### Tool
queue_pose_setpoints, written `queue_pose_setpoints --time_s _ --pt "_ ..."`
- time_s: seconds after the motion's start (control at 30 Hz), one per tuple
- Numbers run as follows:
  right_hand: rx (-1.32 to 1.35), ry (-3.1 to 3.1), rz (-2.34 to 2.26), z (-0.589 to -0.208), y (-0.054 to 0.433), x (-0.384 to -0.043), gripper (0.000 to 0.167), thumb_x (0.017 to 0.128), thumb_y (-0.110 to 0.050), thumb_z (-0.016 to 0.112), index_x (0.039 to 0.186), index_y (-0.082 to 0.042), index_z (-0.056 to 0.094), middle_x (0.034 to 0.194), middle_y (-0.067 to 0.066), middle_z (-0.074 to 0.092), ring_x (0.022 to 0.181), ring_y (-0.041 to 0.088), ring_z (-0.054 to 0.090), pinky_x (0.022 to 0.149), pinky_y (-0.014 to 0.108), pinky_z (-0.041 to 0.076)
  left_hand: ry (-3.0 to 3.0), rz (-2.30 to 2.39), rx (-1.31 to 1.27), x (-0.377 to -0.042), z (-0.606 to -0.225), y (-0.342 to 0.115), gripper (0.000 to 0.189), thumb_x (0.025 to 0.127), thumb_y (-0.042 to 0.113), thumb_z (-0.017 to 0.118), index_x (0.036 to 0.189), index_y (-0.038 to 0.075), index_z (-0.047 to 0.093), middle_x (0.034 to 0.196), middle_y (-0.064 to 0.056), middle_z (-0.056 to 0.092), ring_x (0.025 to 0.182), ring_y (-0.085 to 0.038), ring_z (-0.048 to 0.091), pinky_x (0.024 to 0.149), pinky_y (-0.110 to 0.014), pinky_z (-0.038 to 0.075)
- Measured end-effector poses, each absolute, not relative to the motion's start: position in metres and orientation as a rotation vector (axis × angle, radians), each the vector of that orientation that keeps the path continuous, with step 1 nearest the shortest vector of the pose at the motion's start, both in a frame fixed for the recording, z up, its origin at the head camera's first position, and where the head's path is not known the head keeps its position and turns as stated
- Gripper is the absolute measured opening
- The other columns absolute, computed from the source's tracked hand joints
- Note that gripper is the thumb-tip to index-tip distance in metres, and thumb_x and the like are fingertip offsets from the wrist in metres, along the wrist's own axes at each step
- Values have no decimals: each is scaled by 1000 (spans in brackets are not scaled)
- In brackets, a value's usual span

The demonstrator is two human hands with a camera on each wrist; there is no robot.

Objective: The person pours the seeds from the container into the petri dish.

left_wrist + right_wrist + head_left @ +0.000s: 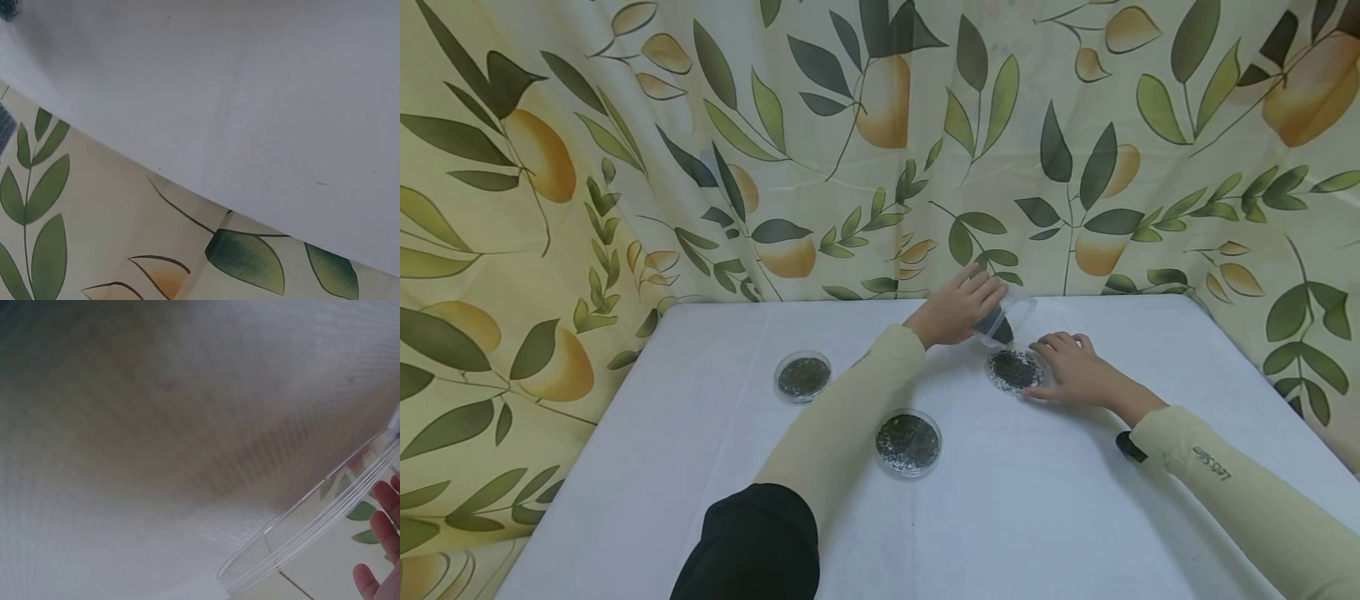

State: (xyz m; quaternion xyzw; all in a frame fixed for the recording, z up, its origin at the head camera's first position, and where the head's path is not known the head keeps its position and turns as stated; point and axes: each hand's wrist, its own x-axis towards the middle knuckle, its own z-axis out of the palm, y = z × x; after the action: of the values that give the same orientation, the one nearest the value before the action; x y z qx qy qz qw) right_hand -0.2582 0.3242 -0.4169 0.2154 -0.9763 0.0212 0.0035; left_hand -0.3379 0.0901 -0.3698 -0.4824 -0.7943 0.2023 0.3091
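Observation:
In the head view my left hand (955,308) grips a clear plastic cup (997,323) holding dark granular material. The cup is tilted, its mouth low over a clear petri dish (1015,371) with dark grains and white specks in it. My right hand (1078,371) holds that dish from the right, thumb at the near edge and fingers at the far edge. In the right wrist view a clear rim (312,512) shows, with fingertips (387,531) near it; whose hand they belong to I cannot tell. Most of that view is blurred. Neither hand is recognisable in the left wrist view.
Two more petri dishes with dark speckled contents stand on the white table (1030,517): a left dish (803,377) beside my left forearm and a nearer dish (908,443) to its right. A leaf-and-fruit patterned curtain (850,192) hangs behind the table's far edge.

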Motion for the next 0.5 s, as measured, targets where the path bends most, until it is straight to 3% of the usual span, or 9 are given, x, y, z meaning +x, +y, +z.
queue_pose_setpoints --time_s 0.5 --pt "675 -3052 57 -420 325 -260 88 73 -65 64 127 4 51 125 25 53 120 41 43 95 66 27 -2052 518 -1369 -340 -372 79 72 83 47 62 141 10 40 138 -3 50 129 -18 45 117 -38 24"
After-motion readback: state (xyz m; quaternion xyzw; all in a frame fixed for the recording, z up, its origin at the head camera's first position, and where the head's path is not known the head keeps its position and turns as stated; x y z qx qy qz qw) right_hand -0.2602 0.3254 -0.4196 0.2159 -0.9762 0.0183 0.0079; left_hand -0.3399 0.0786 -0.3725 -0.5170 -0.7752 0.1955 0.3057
